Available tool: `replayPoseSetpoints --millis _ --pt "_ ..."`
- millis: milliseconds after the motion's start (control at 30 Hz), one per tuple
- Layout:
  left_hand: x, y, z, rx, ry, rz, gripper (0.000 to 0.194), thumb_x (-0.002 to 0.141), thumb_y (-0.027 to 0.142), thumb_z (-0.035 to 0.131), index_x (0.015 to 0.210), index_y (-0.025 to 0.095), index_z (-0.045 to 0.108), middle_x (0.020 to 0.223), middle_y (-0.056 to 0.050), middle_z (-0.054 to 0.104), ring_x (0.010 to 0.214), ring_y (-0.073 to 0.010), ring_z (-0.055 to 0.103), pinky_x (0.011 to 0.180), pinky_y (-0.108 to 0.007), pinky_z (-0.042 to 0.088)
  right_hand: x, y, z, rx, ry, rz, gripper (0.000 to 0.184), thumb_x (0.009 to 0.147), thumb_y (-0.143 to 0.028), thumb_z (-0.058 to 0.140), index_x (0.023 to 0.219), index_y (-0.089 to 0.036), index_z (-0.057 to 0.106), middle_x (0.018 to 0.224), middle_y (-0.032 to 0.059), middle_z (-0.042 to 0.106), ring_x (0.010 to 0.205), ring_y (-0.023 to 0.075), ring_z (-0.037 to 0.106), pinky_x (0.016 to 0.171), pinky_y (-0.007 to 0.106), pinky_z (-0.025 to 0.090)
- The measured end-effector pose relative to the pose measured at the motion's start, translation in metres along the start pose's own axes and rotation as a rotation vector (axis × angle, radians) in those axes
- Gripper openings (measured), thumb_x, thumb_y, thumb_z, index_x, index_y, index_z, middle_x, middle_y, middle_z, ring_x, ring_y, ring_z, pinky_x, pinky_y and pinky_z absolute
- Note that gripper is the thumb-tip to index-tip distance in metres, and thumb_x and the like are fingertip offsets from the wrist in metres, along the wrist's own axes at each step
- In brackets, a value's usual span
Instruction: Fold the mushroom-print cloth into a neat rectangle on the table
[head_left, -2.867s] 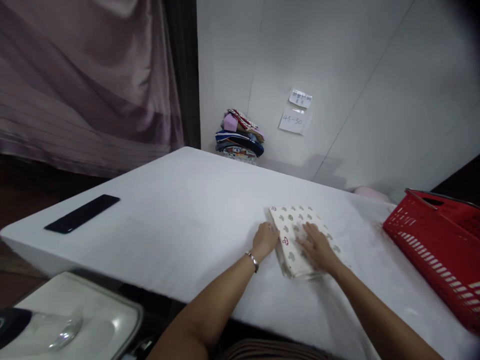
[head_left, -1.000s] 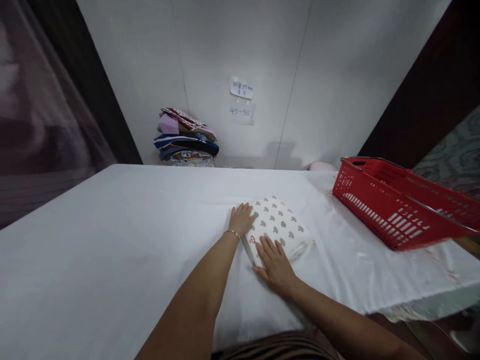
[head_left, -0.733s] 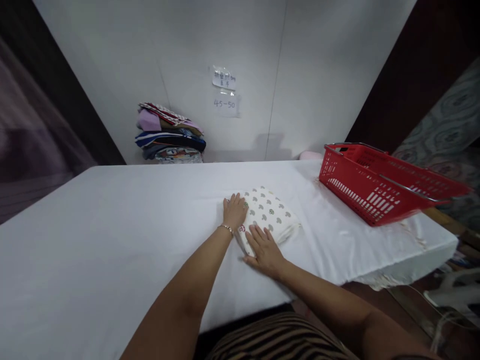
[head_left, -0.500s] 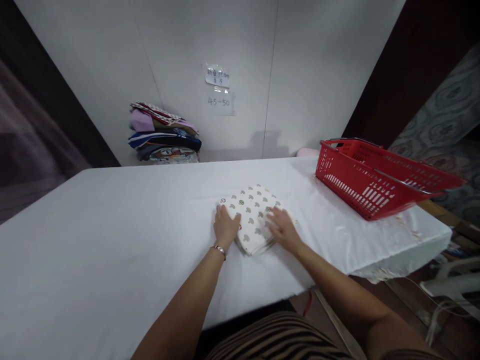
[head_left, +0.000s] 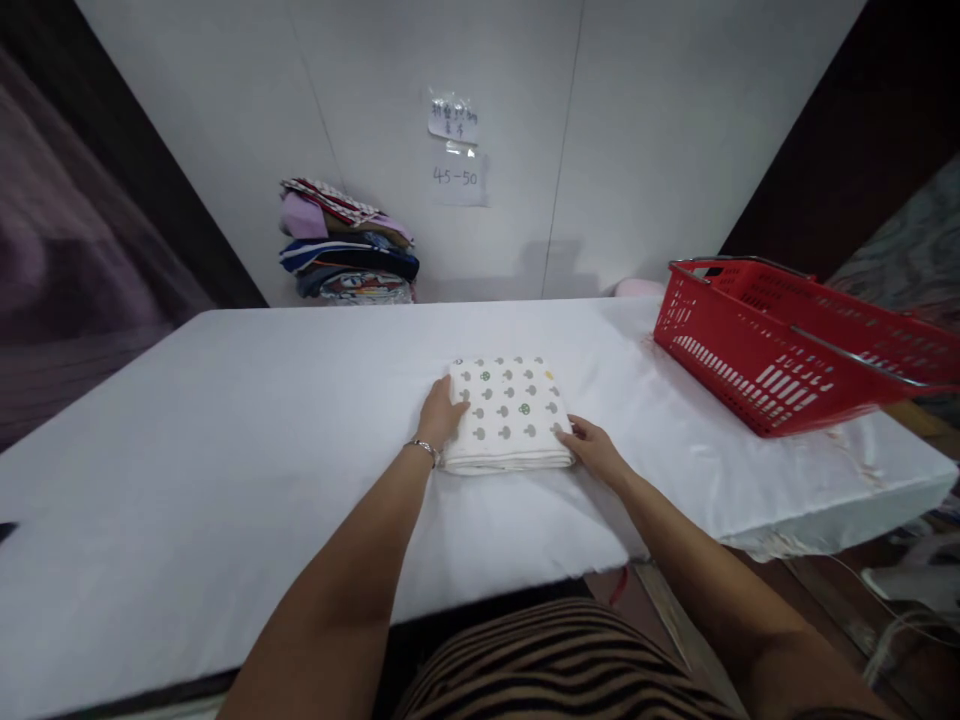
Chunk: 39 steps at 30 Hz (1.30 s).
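Note:
A folded white cloth with small grey, green and yellow prints [head_left: 509,412] lies square on the white table [head_left: 247,420], near the front edge. My left hand [head_left: 441,412] rests against the cloth's left side, thumb on top, and a bracelet circles that wrist. On the other side, my right hand [head_left: 589,446] touches the near right corner with its fingers curled at the cloth's edge. The two hands hold the folded cloth between them.
A red plastic basket [head_left: 780,350] stands at the right end of the table. A stack of folded clothes [head_left: 346,245] sits against the white wall at the back left, under two paper notes [head_left: 457,150]. A pink object [head_left: 639,288] lies behind the table.
The folded cloth has been turned from a slanted position to square with the table's edge. My hands have moved from the top of the cloth to its left and right sides.

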<state>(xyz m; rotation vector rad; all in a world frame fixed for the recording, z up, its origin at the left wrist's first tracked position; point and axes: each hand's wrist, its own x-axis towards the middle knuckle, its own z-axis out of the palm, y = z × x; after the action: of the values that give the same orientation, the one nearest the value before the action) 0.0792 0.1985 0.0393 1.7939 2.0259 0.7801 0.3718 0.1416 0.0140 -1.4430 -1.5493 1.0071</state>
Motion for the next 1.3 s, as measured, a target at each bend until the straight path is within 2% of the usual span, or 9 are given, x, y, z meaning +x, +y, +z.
replayPoseSetpoints --millis 67,133,200,300,400,533,800,967,1300 --pt "-0.016 0.008 -0.003 0.051 0.046 0.092 0.054 0.081 0.028 0.058 0.131 0.015 0.043 0.144 -0.012 0.038 0.133 -0.0257 0.034 0.109 -0.038 0.030 -0.007 0.004 -0.001 -0.052 0.175 -0.082 0.042 0.079 -0.044 0.057 0.111 -0.017 0.062 0.102 0.0088 0.066 0.085 0.0206 0.062 0.070 0.033 0.052" --pt "-0.039 0.022 0.000 0.062 0.079 0.249 0.039 0.083 0.028 0.056 0.121 0.019 0.054 0.135 -0.009 0.050 0.127 -0.0241 0.041 0.107 -0.039 0.032 -0.012 0.006 -0.004 -0.149 0.261 -0.270 0.032 0.083 -0.041 0.053 0.103 -0.020 0.065 0.107 0.0095 0.063 0.094 0.0215 0.060 0.076 0.036 0.051" --pt "-0.064 0.035 0.006 0.025 0.020 0.406 0.024 0.085 0.031 0.055 0.106 0.022 0.063 0.117 -0.005 0.062 0.112 -0.0213 0.052 0.101 -0.039 0.036 -0.016 0.004 -0.007 -0.271 0.219 -0.465 0.024 0.087 -0.037 0.050 0.096 -0.023 0.067 0.104 0.0081 0.064 0.099 0.0213 0.058 0.082 0.038 0.048" --pt "-0.088 0.044 0.016 -0.004 -0.078 0.542 0.015 0.085 0.032 0.056 0.092 0.024 0.067 0.102 -0.002 0.066 0.098 -0.0184 0.056 0.090 -0.036 0.041 -0.020 -0.006 -0.010 -0.487 0.075 -0.597 0.022 0.090 -0.033 0.050 0.094 -0.024 0.069 0.095 0.0064 0.067 0.093 0.0209 0.058 0.083 0.038 0.046" --pt "-0.095 0.043 0.023 0.019 -0.101 0.564 0.014 0.085 0.030 0.057 0.091 0.023 0.068 0.099 -0.002 0.065 0.093 -0.0180 0.055 0.085 -0.036 0.041 -0.020 -0.016 -0.010 -0.660 -0.040 -0.633 0.023 0.091 -0.032 0.050 0.096 -0.024 0.070 0.095 0.0063 0.067 0.088 0.0213 0.057 0.079 0.036 0.044" --pt "-0.092 0.041 0.027 0.058 -0.112 0.581 0.016 0.087 0.030 0.054 0.087 0.023 0.068 0.093 -0.002 0.064 0.088 -0.0173 0.053 0.081 -0.034 0.040 -0.013 -0.020 -0.007 -0.785 -0.095 -0.640 0.024 0.091 -0.031 0.049 0.095 -0.023 0.071 0.093 0.0063 0.066 0.086 0.0218 0.054 0.076 0.035 0.042" --pt "-0.105 0.048 0.022 0.148 -0.043 0.621 0.026 0.094 0.025 0.037 0.085 0.018 0.060 0.087 -0.005 0.059 0.086 -0.0179 0.050 0.078 -0.034 0.039 -0.022 -0.014 -0.005 -0.762 0.003 -0.728 0.028 0.093 -0.025 0.042 0.096 -0.019 0.069 0.094 0.0085 0.064 0.085 0.0207 0.053 0.074 0.034 0.040" --pt "-0.111 0.046 0.022 0.204 -0.077 0.655 0.022 0.093 0.024 0.039 0.086 0.019 0.060 0.089 -0.005 0.059 0.089 -0.0189 0.050 0.080 -0.035 0.038 -0.029 -0.009 -0.006 -0.809 -0.052 -0.753 0.029 0.094 -0.024 0.041 0.097 -0.020 0.069 0.093 0.0076 0.065 0.085 0.0206 0.053 0.074 0.034 0.040" --pt "-0.105 0.039 0.027 0.063 -0.111 0.610 0.016 0.088 0.030 0.052 0.095 0.023 0.064 0.094 -0.002 0.061 0.091 -0.0175 0.052 0.085 -0.035 0.039 -0.023 -0.014 -0.009 -0.771 -0.144 -0.731 0.029 0.094 -0.031 0.042 0.097 -0.021 0.069 0.093 0.0074 0.064 0.086 0.0212 0.053 0.075 0.035 0.043"
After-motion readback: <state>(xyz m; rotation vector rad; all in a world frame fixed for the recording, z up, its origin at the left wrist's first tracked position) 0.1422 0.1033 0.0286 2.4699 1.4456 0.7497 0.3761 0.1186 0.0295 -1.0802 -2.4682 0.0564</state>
